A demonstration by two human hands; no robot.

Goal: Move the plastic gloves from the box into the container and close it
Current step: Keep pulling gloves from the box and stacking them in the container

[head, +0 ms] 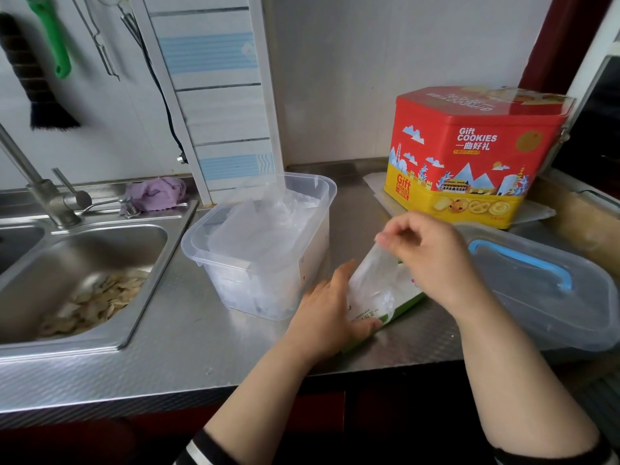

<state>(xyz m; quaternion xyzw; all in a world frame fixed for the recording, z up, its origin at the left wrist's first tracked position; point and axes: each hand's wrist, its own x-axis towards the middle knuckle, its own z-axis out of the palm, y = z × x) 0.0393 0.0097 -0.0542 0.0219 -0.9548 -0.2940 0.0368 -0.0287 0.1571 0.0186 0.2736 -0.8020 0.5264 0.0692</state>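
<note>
Clear, flimsy film is what the right hand (426, 253) pinches from the head view: one plastic glove (372, 280) halfway out of the green-and-white box (385, 312) lying on the steel counter (174, 347). The left hand (327, 315) holds the box down, fingers wrapped round its near end. Just left stands the open container (261, 243), gloves already heaped inside; its lid (536, 290), with a blue handle, waits to the right. The risk, likely enough: pull too fast and the thin glove tears, or drags several neighbours out onto the counter.
</note>
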